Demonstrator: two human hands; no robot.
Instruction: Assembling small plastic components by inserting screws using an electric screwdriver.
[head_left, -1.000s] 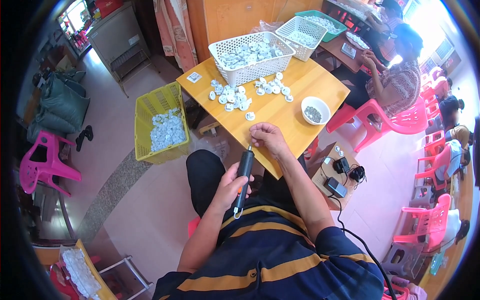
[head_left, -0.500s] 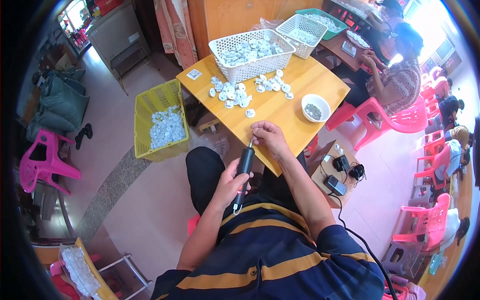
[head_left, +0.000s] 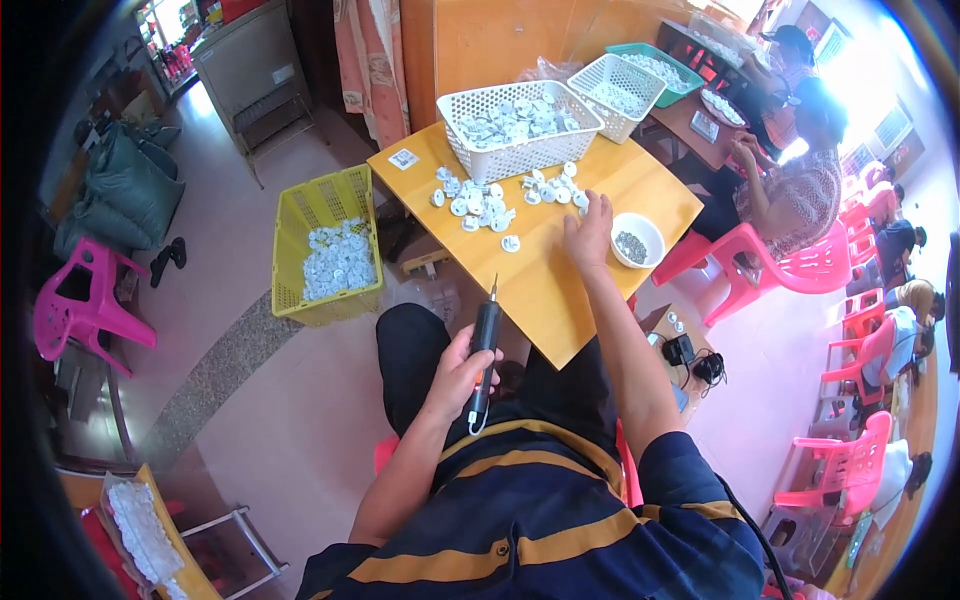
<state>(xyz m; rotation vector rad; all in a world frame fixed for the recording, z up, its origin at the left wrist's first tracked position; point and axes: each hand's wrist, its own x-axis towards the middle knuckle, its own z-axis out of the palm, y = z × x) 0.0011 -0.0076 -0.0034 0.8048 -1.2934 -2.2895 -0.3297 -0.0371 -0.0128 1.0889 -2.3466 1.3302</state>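
Observation:
My left hand (head_left: 466,368) is wrapped round a black electric screwdriver (head_left: 485,345), held over my lap with its thin bit pointing away from me at the table's near edge. Over the wooden table (head_left: 540,290), my right hand (head_left: 590,235) reaches out with fingers stretched. Its fingertips are at the right end of a group of small round white plastic parts (head_left: 548,187); whether they touch one cannot be told. Just right of that hand sits a white bowl (head_left: 655,232) of small metal screws (head_left: 630,246). Another pile of white parts (head_left: 475,203) lies to the left, with a single part (head_left: 511,243) nearer me.
A white basket (head_left: 520,152) full of parts stands at the table's back, beside a smaller white basket (head_left: 645,75). On the floor at left is a yellow crate (head_left: 285,235) with white parts. Black adapters (head_left: 680,350) rest on a box at right. A person sits on a pink chair (head_left: 790,255).
My right hand has left the screwdriver's tip and moved forward and right across the table to the white parts beside the bowl. The left hand still holds the screwdriver.

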